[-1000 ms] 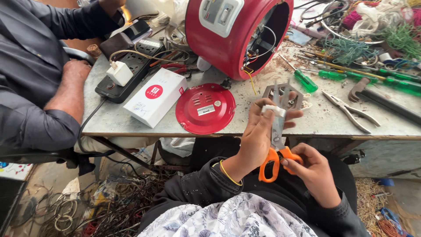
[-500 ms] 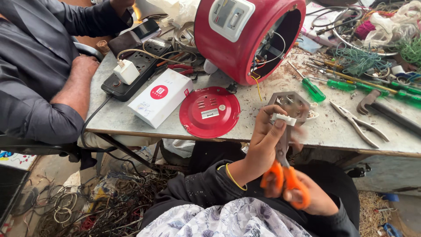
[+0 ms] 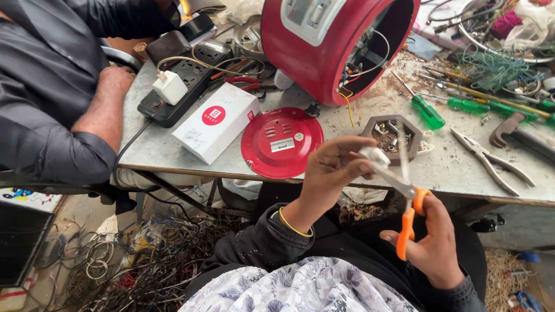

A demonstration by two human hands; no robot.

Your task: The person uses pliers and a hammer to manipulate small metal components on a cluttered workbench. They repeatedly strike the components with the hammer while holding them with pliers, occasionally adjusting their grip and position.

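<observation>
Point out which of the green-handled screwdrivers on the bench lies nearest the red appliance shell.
The short, stubby green screwdriver, lying just right of the red shell beside the hexagonal tray. The other green-handled ones are longer and lie farther right, toward the bench edge.

- The red cooker (image 3: 324, 40) is cut off by the top edge.
- Scissors (image 3: 404, 190) blades are motion-blurred.
- The white piece (image 3: 374, 156) in the left hand (image 3: 332, 170) is too blurred to identify.
</observation>
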